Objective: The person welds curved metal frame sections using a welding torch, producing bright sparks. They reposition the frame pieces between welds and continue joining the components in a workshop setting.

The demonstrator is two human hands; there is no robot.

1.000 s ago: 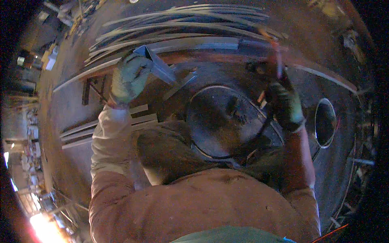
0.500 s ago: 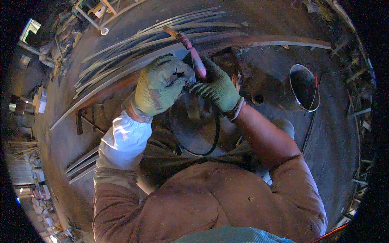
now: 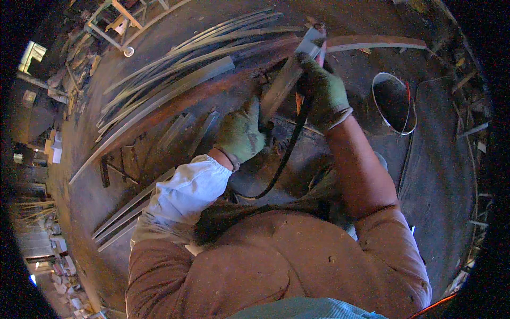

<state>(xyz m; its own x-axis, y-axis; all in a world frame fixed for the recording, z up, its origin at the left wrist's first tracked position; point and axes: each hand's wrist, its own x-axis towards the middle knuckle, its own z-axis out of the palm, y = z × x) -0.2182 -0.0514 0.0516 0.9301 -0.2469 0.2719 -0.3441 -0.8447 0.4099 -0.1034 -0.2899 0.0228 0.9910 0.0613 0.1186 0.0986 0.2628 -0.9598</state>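
My left hand (image 3: 241, 133), in a dirty green work glove, is closed round the lower end of a flat-sided metal bar (image 3: 282, 85). The bar slants up and away to the right. Near its upper end, my right hand (image 3: 328, 90), gloved alike, is closed around a welding torch with a pinkish handle (image 3: 321, 54) and lies against the bar. Most of the torch is hidden behind the glove and the bar. Its black cable (image 3: 289, 151) hangs from the right hand and curves down toward my lap.
Long thin metal strips (image 3: 175, 61) lie bundled at the far left, behind a long rusty beam (image 3: 180, 109). Short metal pieces (image 3: 204, 130) rest left of my hand, with several bars (image 3: 125, 212) nearer. A round bright-rimmed container (image 3: 374, 98) stands right. A wheeled frame (image 3: 101, 32) is far left.
The hands, close together before, are now apart along the metal bar. My right hand has moved right and away with the torch; my left has moved nearer and slightly right, and the bar shows plainly.
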